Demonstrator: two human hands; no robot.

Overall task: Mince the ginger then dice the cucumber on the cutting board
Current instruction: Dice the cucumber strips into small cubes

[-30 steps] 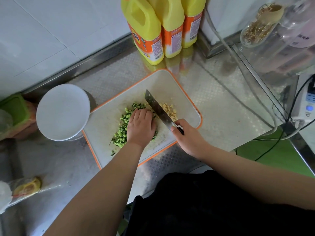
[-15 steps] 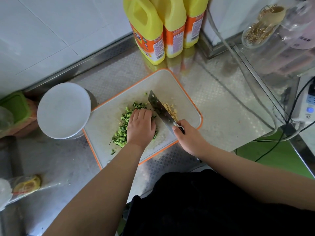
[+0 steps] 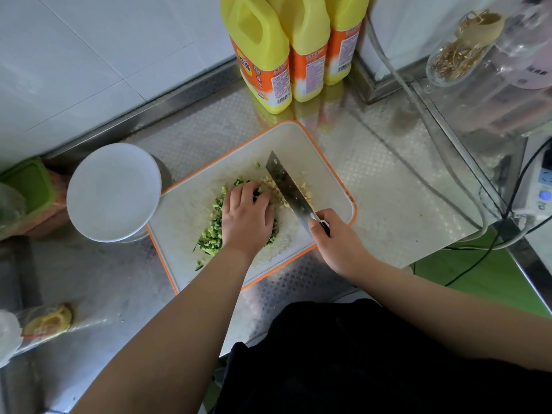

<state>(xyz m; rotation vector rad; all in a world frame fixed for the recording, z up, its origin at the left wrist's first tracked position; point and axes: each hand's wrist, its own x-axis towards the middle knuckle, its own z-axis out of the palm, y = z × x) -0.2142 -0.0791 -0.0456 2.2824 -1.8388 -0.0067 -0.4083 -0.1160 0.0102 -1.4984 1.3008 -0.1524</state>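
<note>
A white cutting board (image 3: 325,162) with an orange rim lies on the steel counter. A heap of diced green cucumber (image 3: 212,234) sits on it, partly under my left hand (image 3: 246,219), which rests palm-down with fingers curled on the heap. Pale minced ginger (image 3: 303,191) lies just to the right. My right hand (image 3: 334,237) grips the dark handle of a cleaver (image 3: 288,191), whose blade stands between the cucumber and the ginger, close to my left fingertips.
A round white lid (image 3: 113,192) on a container stands left of the board. Three yellow bottles (image 3: 286,49) line the back wall. A glass jar (image 3: 460,52), hose and cables are at right. A green box (image 3: 28,186) and bagged lemon slices (image 3: 47,322) are at left.
The cleaver blade has shifted slightly away from me along the board, toward the ginger. My left hand stays on the cucumber heap.
</note>
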